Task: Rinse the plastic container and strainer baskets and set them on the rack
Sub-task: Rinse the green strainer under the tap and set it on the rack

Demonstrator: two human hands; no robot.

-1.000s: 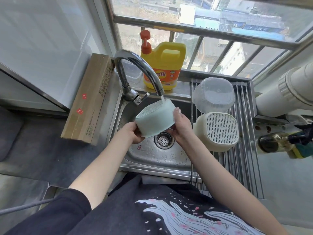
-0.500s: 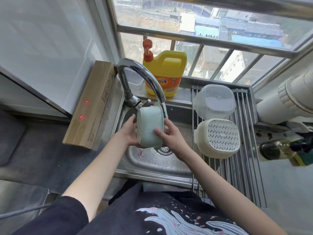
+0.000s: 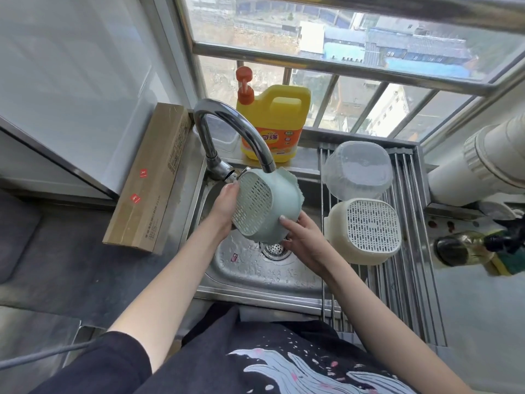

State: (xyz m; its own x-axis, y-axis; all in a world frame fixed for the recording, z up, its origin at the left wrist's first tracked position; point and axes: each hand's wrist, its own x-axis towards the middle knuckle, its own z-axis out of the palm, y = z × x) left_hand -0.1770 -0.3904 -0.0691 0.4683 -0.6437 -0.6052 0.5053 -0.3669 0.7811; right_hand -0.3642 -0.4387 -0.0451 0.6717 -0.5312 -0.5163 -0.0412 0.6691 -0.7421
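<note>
A pale green strainer basket (image 3: 262, 206) is held under the spout of the steel faucet (image 3: 235, 132), above the sink (image 3: 255, 268), tipped so its perforated bottom faces me and to the left. My left hand (image 3: 225, 207) grips its left side and my right hand (image 3: 302, 237) holds its lower right edge. Water drips from it toward the drain. On the rod rack (image 3: 412, 280) to the right, a clear plastic container (image 3: 356, 169) lies upside down, with a cream strainer basket (image 3: 366, 230) upside down just in front of it.
A yellow detergent jug (image 3: 272, 123) stands on the sill behind the faucet. A long cardboard box (image 3: 147, 177) lies along the sink's left edge. White pipes (image 3: 483, 166) and a dark oil bottle (image 3: 466, 248) are to the right of the rack.
The green basket has been turned in my hands: first its side was under the stream, now its perforated bottom faces me. My right hand has shifted to the lower edge.
</note>
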